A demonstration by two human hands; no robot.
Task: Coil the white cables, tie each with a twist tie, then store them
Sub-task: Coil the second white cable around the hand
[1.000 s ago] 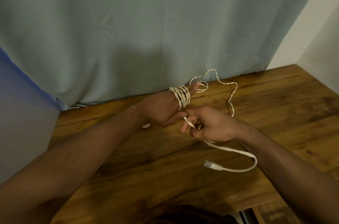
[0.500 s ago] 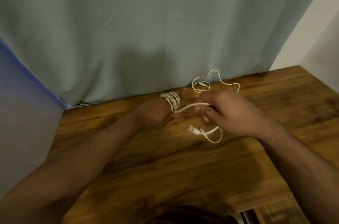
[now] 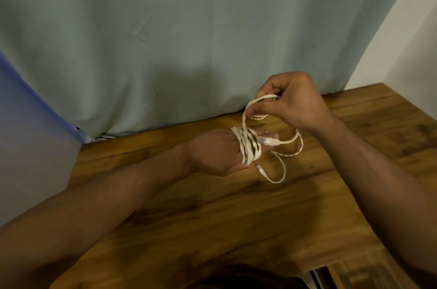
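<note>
A white cable [image 3: 248, 146] is wound in several turns round the straight fingers of my left hand [image 3: 212, 151], held flat just above the wooden table [image 3: 212, 217]. My right hand [image 3: 290, 99] is raised above and behind it and pinches a loop of the same cable between thumb and fingers. The loose tail [image 3: 281, 170] hangs down in a loop to the table. Two connector ends [image 3: 266, 141] show beside the wound turns. I see no twist tie.
A pale green curtain [image 3: 189, 40] hangs along the table's back edge. A blue-grey surface [image 3: 28, 135] stands at the left. A white wall [image 3: 406, 40] closes the right corner. Dark items [image 3: 369, 274] lie below the table's front right edge.
My right hand has risen from table level up over my left hand, carrying the cable up and across. The loose tail has grown shorter and lies nearer my left hand.
</note>
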